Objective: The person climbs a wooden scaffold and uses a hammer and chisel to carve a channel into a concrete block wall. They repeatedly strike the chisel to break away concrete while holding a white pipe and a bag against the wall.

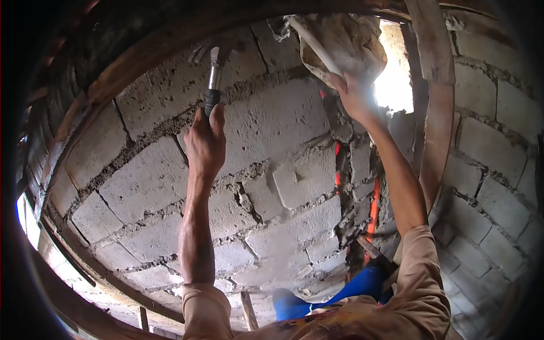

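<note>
We look up along a grey block wall (272, 124) with rough mortar joints, both arms raised against it. Our left hand (205, 141) is closed tight round the dark grip of a hammer (214, 73), which stands nearly upright; its metal head lies high up against the top course of blocks. Our right hand (354, 96) is higher and further right, its fingers wrapped round the lower end of a white pipe (314, 48). The pipe slants up to the left across a crumpled sack (348, 37), which sits in the top of the wall. Just right of that hand we see a bright gap (394, 85) with daylight in it. Below the hand a ragged vertical channel runs down the wall, and an orange conduit (374, 209) shows inside it. A wooden plank (439, 102) stands upright right of the gap.
</note>
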Demonstrator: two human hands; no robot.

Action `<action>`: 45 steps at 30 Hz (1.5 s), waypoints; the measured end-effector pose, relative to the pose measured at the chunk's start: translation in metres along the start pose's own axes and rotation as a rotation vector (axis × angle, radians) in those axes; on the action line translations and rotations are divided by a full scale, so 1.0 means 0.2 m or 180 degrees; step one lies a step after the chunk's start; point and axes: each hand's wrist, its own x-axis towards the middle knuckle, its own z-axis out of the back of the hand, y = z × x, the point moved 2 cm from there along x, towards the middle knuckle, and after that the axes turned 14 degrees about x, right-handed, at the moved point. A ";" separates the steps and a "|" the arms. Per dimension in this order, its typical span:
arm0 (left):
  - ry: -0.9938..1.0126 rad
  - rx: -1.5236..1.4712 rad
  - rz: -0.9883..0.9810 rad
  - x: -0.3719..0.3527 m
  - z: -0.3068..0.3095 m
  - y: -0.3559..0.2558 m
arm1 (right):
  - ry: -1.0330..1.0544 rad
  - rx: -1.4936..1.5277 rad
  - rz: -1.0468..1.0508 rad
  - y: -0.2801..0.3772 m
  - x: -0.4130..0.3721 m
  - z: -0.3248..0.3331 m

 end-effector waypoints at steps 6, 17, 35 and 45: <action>-0.0109 0.0099 -0.0244 0.00 0.00 0.00 | 0.0496 -0.0517 -0.0304 0.01 0.12 -0.01; -0.1947 -0.0649 -0.1343 0.29 -0.01 -0.25 | 0.0485 -0.0841 0.0403 -0.04 0.07 0.05; 0.0268 -0.0007 -0.0980 0.21 -0.20 -0.26 | 0.0153 -0.1188 0.0352 -0.14 -0.04 -0.12; -0.0055 -0.0414 -0.0161 -0.05 -0.13 -0.15 | -0.0547 0.0938 -0.0679 -0.04 -0.21 -0.55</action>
